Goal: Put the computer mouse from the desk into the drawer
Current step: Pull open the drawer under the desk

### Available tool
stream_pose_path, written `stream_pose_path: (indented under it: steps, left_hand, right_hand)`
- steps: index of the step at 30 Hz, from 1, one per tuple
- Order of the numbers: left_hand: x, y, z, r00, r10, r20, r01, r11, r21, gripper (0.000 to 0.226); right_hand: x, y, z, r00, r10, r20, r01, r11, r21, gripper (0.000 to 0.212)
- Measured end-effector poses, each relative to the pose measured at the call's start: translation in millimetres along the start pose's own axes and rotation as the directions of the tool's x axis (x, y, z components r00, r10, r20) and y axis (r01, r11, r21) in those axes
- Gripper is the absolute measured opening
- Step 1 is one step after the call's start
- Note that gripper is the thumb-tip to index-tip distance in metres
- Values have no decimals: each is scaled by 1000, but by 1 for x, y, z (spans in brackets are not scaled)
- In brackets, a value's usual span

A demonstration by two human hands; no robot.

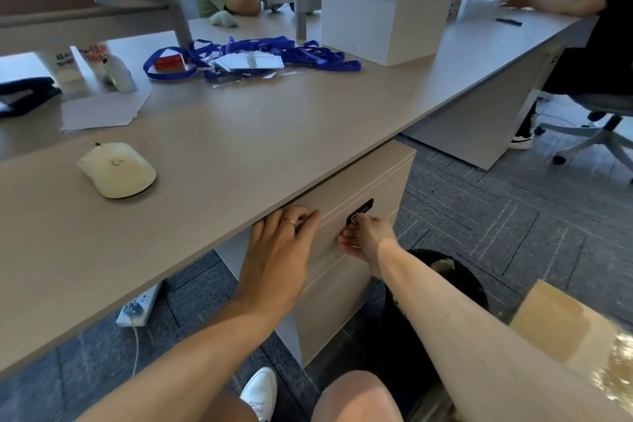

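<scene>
A cream-white computer mouse (pixel 116 169) lies on the beige desk (pixel 239 134), near its front edge at the left. Under the desk stands a drawer cabinet (pixel 376 178), and all its drawers look closed. My left hand (pixel 277 250) rests on the top drawer front (pixel 339 205), fingers curled over its upper edge just below the desk top. My right hand (pixel 366 240) pinches a small silver key at the black lock plate (pixel 364 207). Neither hand touches the mouse.
Blue lanyards with badge cards (pixel 253 55), loose papers (pixel 102 110) and stacked white boxes (pixel 376 3) lie further back on the desk. A black bin (pixel 428 284) and a cardboard box (pixel 555 319) stand right of the cabinet. A power strip (pixel 138 305) lies underneath. Two people sit at the far side.
</scene>
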State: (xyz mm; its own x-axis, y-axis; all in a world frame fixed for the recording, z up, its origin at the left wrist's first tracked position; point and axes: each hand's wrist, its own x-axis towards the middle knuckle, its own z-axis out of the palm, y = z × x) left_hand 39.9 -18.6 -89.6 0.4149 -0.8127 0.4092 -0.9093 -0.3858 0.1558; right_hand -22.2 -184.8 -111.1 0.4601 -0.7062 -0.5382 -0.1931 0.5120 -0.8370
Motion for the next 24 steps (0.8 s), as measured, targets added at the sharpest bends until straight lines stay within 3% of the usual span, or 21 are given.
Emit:
stream_pose_path:
  steps: [6,13,19,24]
  left_hand:
    - [0,2,-1,1000,-27,-4,28,999,25,72]
    - [-1,11,-3,996,-89,12,89,996,20,70]
    - [-1,18,-13,987,-107,117,93,988,120,75]
    - [-1,26,-18,984,-106,143,79,980,183,53]
  right_hand:
    - [-2,6,-3,998,-57,31,56,998,20,24]
    - [-29,24,-50,991,-126,-40,129,990,61,25]
    - [-55,35,-86,993,-89,-75,95,992,85,26]
    - [-74,44,-121,991,-81,-111,90,992,83,29]
